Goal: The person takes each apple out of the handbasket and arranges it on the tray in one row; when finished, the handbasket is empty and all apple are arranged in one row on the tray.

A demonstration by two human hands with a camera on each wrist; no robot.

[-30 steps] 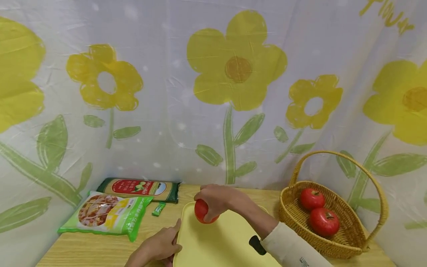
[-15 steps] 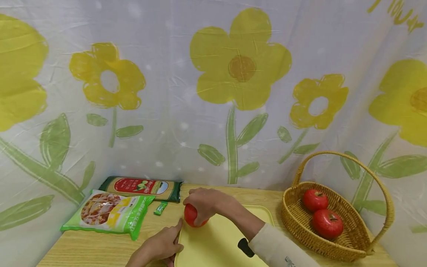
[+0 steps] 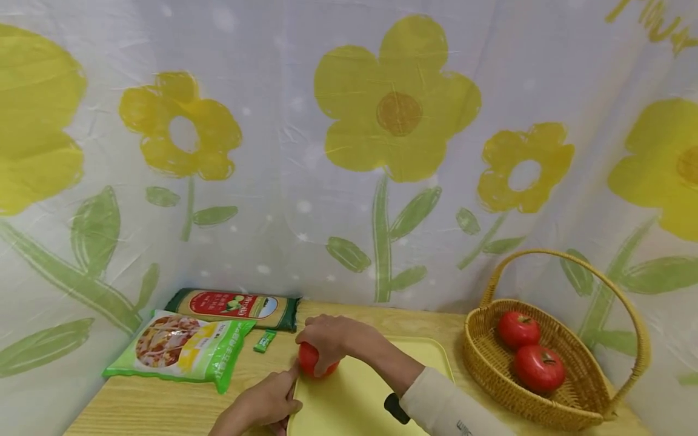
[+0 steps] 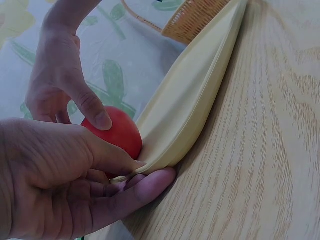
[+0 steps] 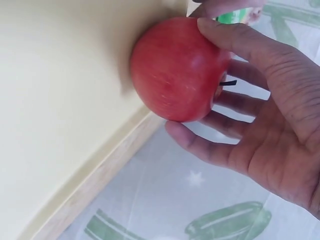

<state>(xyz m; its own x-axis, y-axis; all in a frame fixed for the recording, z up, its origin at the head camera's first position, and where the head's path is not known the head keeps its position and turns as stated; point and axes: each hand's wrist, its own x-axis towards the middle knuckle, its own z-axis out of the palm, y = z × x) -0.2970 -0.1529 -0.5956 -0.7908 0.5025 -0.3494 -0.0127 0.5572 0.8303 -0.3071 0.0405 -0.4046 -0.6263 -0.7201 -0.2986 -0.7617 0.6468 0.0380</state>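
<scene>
A red apple (image 3: 308, 360) with a dark stem stands at the far left corner of a pale yellow tray (image 3: 360, 402). My right hand (image 3: 329, 340) grips it from above. In the right wrist view the thumb and fingers spread around the apple (image 5: 170, 70), and its underside meets the tray's surface. My left hand (image 3: 265, 399) pinches the tray's left rim between thumb and fingers, close beside the apple. The left wrist view shows the thumb of the left hand (image 4: 65, 175) over the rim and the fingers beneath it.
A wicker basket (image 3: 480, 369) with two red apples (image 3: 540, 368) stands at the right. At the left lie a green-and-white food bag (image 3: 180, 348), a long pasta packet (image 3: 234, 307) and a small green sachet (image 3: 265, 341). A flowered curtain (image 3: 283, 181) hangs behind the wooden table.
My right hand has carried the apple leftward across the tray to its left edge, close to my left hand. The left hand keeps its hold on the rim.
</scene>
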